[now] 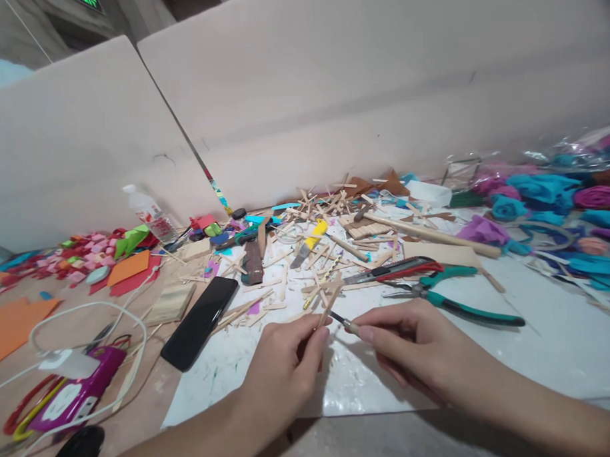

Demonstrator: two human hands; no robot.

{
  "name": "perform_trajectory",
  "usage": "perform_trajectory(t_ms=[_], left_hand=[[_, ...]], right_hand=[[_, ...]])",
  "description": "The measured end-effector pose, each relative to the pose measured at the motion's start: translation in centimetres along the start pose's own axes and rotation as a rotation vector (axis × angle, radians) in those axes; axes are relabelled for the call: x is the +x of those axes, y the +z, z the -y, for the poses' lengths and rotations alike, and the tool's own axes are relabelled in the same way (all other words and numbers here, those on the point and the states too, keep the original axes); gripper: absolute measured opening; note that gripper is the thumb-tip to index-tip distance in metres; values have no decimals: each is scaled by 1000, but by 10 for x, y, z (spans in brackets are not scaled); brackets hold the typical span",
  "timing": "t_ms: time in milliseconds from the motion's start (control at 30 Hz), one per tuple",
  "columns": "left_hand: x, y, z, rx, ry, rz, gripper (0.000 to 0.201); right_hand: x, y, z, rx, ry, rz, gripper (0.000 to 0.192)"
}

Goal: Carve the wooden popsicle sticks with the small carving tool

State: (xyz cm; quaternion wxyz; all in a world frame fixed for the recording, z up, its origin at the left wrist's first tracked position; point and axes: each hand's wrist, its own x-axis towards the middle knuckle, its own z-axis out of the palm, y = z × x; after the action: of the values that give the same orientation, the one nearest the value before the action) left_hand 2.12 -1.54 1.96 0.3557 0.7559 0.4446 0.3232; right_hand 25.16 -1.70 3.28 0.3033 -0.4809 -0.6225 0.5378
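My left hand (284,362) pinches a thin wooden stick (330,306) that points up and away from me. My right hand (414,345) grips a small carving knife (349,325) by its handle. The knife's dark blade meets or nearly meets the stick; whether they touch I cannot tell. Both hands are over the front part of a white board (370,379). Just beyond my right hand lie green-handled pliers (437,294) and a red and black utility knife (391,272). My curled fingers hide the lower end of the stick.
Wood offcuts (329,204) are heaped at the back, near a yellow utility knife (309,243) and a hammer (425,232). A black phone (201,322) and a purple power strip (83,389) with white cables lie left. Coloured crepe paper (544,193) is piled right. A pale partition (380,86) stands behind.
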Motion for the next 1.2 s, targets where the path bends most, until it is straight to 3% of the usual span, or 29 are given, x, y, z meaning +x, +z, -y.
perform_trajectory(t_ms=[133,333,467,567,733,800,1033,1200], left_hand=[[-3,3,5,133,136,-37,34],[-6,5,9,256,307,-102,24],[-6,4,8,271,352,-116,26],[-5,3,7,251,346,-106,30],[-5,2,3,219,321,-101,31],[-5,2,3,209,312,-99,31],[-4,1,1,150,238,-57,33],[-3,-3,-5,61,130,-33,34]], right_hand=[[-2,2,1,-103,-61,-38,45],[-2,0,6,139,134,125,56],[-2,1,7,70,13,59,44],[-3,3,7,16,-113,-5,34],[-1,-1,2,219,100,144,53],[1,-4,1,234,114,164,58],[0,-2,7,152,-39,46,32],[1,-5,2,287,102,148,56]])
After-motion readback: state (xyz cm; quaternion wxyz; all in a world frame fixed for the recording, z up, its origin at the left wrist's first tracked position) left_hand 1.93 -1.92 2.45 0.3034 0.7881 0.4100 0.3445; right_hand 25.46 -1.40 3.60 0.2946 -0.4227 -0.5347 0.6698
